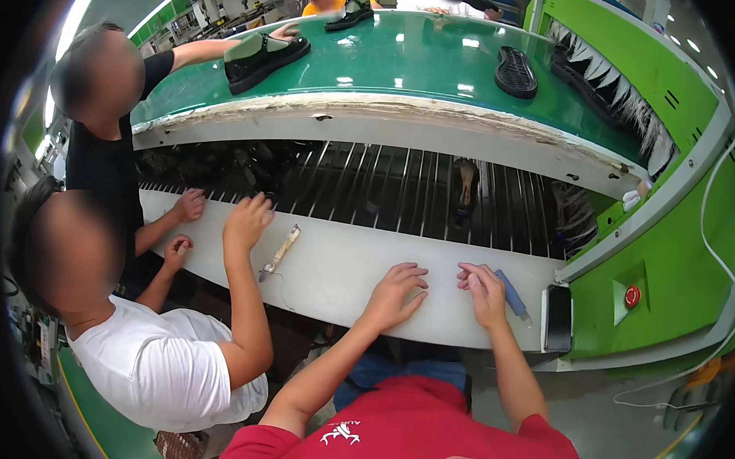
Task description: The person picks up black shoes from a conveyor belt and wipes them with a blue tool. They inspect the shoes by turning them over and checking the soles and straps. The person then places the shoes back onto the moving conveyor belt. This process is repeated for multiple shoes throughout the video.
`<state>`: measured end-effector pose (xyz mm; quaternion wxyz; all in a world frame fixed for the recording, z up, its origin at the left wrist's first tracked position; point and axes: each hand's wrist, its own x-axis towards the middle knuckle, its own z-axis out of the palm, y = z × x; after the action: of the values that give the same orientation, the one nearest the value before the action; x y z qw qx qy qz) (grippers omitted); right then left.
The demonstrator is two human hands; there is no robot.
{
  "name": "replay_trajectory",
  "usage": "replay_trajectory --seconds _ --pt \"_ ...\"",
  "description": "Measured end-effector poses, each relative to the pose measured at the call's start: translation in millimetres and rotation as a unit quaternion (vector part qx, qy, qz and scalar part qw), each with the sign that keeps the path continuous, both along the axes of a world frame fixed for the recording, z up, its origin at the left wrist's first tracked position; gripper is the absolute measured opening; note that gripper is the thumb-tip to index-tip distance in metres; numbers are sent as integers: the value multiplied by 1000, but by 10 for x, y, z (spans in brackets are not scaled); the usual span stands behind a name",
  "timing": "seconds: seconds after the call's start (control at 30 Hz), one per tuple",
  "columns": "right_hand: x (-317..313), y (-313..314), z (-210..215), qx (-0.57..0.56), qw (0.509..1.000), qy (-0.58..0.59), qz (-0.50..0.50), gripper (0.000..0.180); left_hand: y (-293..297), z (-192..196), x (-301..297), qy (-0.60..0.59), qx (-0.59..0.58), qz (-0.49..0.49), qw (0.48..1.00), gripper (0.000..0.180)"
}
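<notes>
White worktop (342, 265): near side, beneath both hands.
Left hand (396, 297): fingers apart, gripping nothing.
Right hand (483, 293): fingers loosely bent, apart, nothing gripped.
Blue tool (512, 294): on worktop, just right of right hand; contact cannot be told.
Green surface (406, 65): far side, bearing shoes (264, 64).

The left of two head-worn fisheye cameras is looking down from above the wearer's red T-shirt (425, 422), catching the left hand (394, 296) and right hand (485, 291) from near. It is facing across the white ledge (342, 269) to the farther green conveyor belt (414, 61), bending straight edges toward its dark rim.
</notes>
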<state>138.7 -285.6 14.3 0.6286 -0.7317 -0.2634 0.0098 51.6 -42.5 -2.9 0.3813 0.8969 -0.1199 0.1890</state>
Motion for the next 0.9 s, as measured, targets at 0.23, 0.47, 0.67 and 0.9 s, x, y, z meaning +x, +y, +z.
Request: replay_trajectory --seconds 0.23,0.47,0.67,0.9 --pt "63 -60 -53 0 1000 22 6 31 -3 48 29 2 -10 -1 1000 19" --pt "44 -66 -48 -23 1000 14 13 35 -6 90 58 3 0 -9 1000 22" --pt "214 -324 729 34 999 -25 -33 25 3 86 45 -6 -1 -8 1000 22" --pt "1695 -423 2841 -19 945 -264 -191 33 -2 77 8 -8 4 -4 1000 23"
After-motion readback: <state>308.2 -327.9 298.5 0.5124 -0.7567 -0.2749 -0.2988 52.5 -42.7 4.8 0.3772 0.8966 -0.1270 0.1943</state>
